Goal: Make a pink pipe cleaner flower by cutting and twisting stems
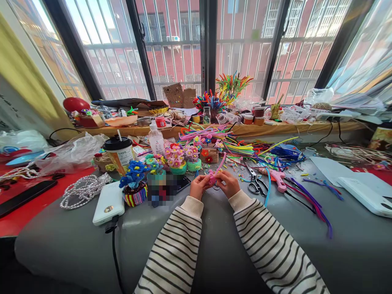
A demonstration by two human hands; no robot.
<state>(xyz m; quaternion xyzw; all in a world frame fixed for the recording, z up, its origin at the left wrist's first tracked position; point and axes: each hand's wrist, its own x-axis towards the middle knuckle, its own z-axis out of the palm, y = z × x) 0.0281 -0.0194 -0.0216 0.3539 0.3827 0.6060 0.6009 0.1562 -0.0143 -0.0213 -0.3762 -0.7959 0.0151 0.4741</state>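
A small pink pipe-cleaner piece [212, 178] is held between both hands above the grey table [214, 241], with a pink stem [221, 161] rising from it. My left hand [199, 186] pinches its left side. On the right side, my right hand [228, 183] has its fingers closed on the same piece near the stem. Fingertips partly hide its shape. Just right of my right hand lie black-handled scissors [256, 182] and a pink glue gun [278, 180].
Left are small pots of fuzzy flowers [135, 192], a drink cup [119, 153], a white power bank [109, 204] and pearl strings [82, 192]. Loose pipe cleaners [211, 134] pile up behind the hands. Purple strands [315, 202] and a white device [364, 195] lie right.
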